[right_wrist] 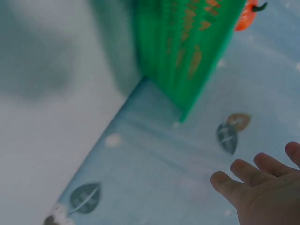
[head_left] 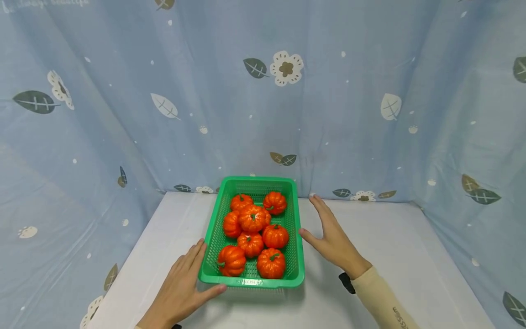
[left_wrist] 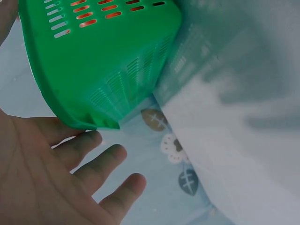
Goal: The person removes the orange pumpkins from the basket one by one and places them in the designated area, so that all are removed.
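A green plastic basket (head_left: 301,256) holds several small orange pumpkins (head_left: 276,236), one lying on top of others. At the basket's front left corner, my left hand (head_left: 181,283) has its fingers extended along the side and its thumb by the front rim; in the left wrist view the fingers of this hand (left_wrist: 61,173) lie at the rim of the basket (left_wrist: 70,79). My right hand (head_left: 334,237) is spread beside the right side, thumb close to the rim. The right wrist view has that hand (right_wrist: 267,187) apart from the basket (right_wrist: 183,61), holding nothing.
The basket stands on a white table (head_left: 390,256), near its back edge. A blue curtain (head_left: 341,114) with leaves and flowers hangs behind the table and along both sides.
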`<action>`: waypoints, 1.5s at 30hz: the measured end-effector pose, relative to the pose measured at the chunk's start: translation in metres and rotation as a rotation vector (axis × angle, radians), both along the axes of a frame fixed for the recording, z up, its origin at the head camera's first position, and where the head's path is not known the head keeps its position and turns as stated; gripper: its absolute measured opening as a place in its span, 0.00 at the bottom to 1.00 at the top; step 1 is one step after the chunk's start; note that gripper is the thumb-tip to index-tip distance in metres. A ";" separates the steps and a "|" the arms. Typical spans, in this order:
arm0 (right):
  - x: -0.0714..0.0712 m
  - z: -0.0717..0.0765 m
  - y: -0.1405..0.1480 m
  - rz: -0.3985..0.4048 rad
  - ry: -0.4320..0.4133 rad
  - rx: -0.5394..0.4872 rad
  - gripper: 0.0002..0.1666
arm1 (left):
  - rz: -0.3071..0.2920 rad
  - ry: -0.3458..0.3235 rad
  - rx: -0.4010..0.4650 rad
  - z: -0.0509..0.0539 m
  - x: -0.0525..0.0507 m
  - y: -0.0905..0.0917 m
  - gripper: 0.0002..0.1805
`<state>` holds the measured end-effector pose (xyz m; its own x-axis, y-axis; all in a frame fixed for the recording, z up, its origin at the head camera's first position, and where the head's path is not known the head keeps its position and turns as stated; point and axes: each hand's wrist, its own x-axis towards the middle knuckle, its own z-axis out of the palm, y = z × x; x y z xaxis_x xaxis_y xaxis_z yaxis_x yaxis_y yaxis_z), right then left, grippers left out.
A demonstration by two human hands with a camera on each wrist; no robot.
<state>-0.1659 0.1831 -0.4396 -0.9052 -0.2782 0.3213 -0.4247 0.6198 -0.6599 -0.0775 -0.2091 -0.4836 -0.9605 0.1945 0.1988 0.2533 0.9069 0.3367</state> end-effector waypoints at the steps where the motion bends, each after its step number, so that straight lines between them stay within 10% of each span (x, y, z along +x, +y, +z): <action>1: -0.001 0.003 -0.005 0.017 -0.002 0.002 0.53 | -0.005 0.005 0.006 0.000 -0.001 0.000 0.64; 13: -0.031 0.031 -0.061 0.155 0.016 -0.077 0.59 | -0.009 0.016 0.036 0.001 -0.002 0.003 0.62; 29: -0.052 0.007 -0.112 0.240 -0.217 -0.034 0.65 | 0.000 -0.001 0.043 0.002 -0.003 0.004 0.62; 45: -0.063 -0.015 -0.136 0.273 -0.247 0.097 0.57 | 0.007 -0.015 0.055 0.001 -0.004 0.004 0.61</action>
<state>-0.2292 0.0475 -0.4547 -0.8405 -0.5381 0.0628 -0.4182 0.5707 -0.7067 -0.0815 -0.2052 -0.4826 -0.9647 0.1769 0.1950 0.2417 0.8886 0.3898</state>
